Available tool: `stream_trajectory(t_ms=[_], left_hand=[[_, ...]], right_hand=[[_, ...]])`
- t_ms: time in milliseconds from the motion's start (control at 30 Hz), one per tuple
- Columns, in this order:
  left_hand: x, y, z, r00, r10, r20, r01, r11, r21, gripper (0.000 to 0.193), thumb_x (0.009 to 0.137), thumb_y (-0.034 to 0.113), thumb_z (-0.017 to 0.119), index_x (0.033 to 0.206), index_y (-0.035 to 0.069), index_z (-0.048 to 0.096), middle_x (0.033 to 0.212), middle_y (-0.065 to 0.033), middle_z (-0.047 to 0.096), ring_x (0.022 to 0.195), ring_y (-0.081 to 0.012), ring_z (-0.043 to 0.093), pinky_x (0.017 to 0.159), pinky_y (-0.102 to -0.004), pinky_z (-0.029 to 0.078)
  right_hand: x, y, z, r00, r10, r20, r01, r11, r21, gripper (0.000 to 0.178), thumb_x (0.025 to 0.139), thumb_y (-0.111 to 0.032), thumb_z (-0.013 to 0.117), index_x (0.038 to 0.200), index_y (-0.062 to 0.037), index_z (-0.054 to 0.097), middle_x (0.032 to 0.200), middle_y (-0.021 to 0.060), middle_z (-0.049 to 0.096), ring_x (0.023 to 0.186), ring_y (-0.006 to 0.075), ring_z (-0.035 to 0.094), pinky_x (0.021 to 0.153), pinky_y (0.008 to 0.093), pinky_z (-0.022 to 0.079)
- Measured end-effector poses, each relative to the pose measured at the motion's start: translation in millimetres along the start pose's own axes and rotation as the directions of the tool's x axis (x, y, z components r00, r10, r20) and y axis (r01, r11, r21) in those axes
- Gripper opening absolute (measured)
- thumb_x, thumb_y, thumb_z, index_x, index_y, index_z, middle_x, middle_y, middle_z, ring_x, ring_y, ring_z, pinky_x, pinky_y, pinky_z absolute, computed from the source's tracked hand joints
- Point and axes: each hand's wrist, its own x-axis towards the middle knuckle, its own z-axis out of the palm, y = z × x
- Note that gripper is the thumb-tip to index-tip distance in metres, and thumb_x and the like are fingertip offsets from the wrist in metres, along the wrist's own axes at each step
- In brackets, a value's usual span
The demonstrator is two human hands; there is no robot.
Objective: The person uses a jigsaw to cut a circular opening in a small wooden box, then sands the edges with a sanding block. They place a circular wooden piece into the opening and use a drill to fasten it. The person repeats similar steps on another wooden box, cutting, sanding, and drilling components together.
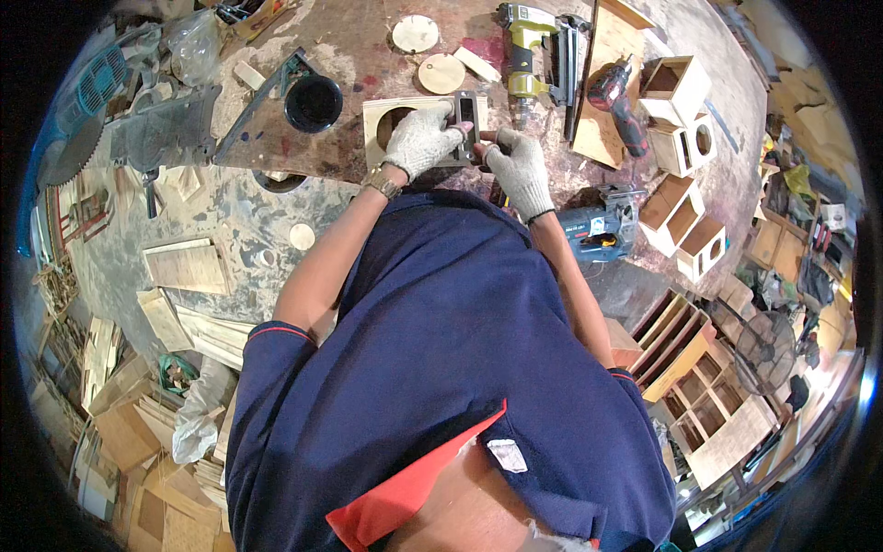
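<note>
A pale wooden panel [372,115] with a large round hole lies on the bench in front of me. Across its right part stands a narrow grey metal tool [464,108] with a long slot; its exact kind is not clear. My left hand [425,141], in a white knit glove, lies over the panel and the hole, its bent fingers and thumb gripping the tool. At the tool's lower right, my right hand [521,172], also gloved, has thumb and fingertips drawn together; whatever is between them is too small to make out.
Two wooden discs, [416,34] one farther off, lie beyond the panel. A black round bowl [313,103] sits left. To the right are a green nail gun [526,51], a red drill [618,103], a blue jigsaw [593,225] and several small wooden boxes [674,90]. A saw blade [74,147] stands far left.
</note>
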Motion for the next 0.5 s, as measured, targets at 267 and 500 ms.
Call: stream_trajectory(t_ms=[267, 500], left_hand=[[2.8, -16.2, 8.5, 0.996, 0.08, -0.034, -0.085, 0.983, -0.164, 0.038, 0.094, 0.038, 0.073, 0.089, 0.003, 0.062, 0.077, -0.0198, 0.064, 0.075, -0.0374, 0.065, 0.071, -0.0466, 0.05], [-3.1, 5.1, -9.0, 0.998, 0.055, -0.007, -0.055, 0.968, -0.247, 0.037, 0.094, 0.035, 0.075, 0.092, 0.0, 0.062, 0.077, -0.0142, 0.064, 0.072, -0.0247, 0.06, 0.071, -0.0403, 0.05]], right_hand=[[-4.2, -1.5, 1.1, 1.0, -0.025, -0.001, 0.025, 0.995, 0.1, 0.023, 0.09, -0.013, 0.075, 0.11, -0.0012, 0.079, 0.073, 0.0009, 0.069, 0.066, 0.006, 0.058, 0.062, 0.0274, 0.049], [-11.7, -17.0, -5.9, 0.998, 0.054, 0.036, -0.062, 0.956, 0.288, 0.022, 0.094, -0.008, 0.075, 0.113, 0.0026, 0.077, 0.082, -0.0007, 0.071, 0.073, 0.0058, 0.062, 0.066, 0.0242, 0.051]])
